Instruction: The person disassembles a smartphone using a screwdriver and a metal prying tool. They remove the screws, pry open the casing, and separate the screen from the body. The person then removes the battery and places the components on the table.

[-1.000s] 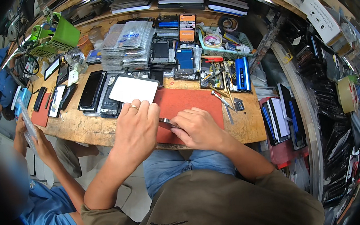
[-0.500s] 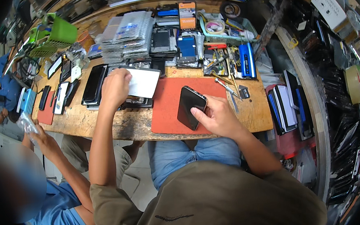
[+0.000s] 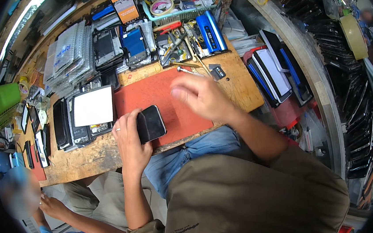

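A black phone (image 3: 151, 124) with a silver edge rests at the lower part of the red mat (image 3: 138, 94), dark glass side up. My left hand (image 3: 130, 137), a ring on one finger, grips its left side. My right hand (image 3: 204, 95) is over the mat's right half, loosely curved and slightly blurred; nothing shows between its thumb and fingers. Just beyond its fingers lies a screwdriver (image 3: 190, 71), beside tweezers (image 3: 203, 64). Left of the mat, a white card (image 3: 93, 106) lies on an opened phone (image 3: 81, 133) with its inside parts showing.
Stacked bubble-wrap pouches (image 3: 68, 53), a lit phone (image 3: 125, 7) standing upright and a teal basket (image 3: 182, 14) line the back. A tool tray (image 3: 171, 47) and a blue device (image 3: 210, 32) are nearer. A metal frame post (image 3: 310, 65) rises at right. Another person's arm (image 3: 82, 223) is at lower left.
The phone has gone from my right hand to my left and moved left. My left hand has left the white card; my right hand has moved up toward the tools. The view has turned right.
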A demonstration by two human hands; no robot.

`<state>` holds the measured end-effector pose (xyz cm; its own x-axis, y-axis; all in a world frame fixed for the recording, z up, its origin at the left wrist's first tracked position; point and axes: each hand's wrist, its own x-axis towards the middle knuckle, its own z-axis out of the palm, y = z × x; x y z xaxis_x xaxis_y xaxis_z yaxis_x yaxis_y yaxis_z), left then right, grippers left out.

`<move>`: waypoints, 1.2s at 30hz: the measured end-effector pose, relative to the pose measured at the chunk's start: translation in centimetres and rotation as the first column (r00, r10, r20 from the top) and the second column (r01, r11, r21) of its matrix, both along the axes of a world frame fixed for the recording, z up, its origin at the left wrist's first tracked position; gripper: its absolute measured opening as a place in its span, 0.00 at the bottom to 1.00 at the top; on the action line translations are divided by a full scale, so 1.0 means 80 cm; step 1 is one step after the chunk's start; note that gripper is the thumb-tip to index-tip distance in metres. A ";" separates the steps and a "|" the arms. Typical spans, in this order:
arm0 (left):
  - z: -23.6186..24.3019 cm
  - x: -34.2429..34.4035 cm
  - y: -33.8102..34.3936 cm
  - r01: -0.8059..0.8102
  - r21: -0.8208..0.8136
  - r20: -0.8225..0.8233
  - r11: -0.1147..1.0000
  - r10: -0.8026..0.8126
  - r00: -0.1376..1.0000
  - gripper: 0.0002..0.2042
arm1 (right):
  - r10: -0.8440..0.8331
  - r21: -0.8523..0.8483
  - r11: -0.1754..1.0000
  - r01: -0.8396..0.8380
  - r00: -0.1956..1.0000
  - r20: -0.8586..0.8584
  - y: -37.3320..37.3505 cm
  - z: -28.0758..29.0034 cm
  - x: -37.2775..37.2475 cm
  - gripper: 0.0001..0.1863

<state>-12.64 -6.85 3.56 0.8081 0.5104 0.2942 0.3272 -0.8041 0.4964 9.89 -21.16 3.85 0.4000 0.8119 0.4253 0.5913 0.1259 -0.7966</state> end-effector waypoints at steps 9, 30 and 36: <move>-0.021 0.019 -0.014 -0.025 0.177 -0.053 0.984 0.035 0.998 0.36 | -0.227 -0.068 0.969 0.238 0.964 0.140 -0.019 0.011 0.053 0.10; -0.020 0.025 -0.010 0.076 0.292 -0.249 0.953 -0.001 0.969 0.52 | 0.101 -0.126 0.985 -0.114 0.989 -0.107 -0.090 -0.033 0.040 0.10; -0.021 0.025 -0.010 0.083 0.286 -0.243 0.955 -0.011 0.970 0.53 | 0.131 0.006 0.991 -0.135 0.952 -0.277 -0.086 -0.032 0.024 0.06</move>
<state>-10.65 -7.62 1.87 0.8933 0.3906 0.2223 0.3644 -0.9190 0.1504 11.84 -28.07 1.32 0.3884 0.8702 0.3031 0.3267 0.1776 -0.9283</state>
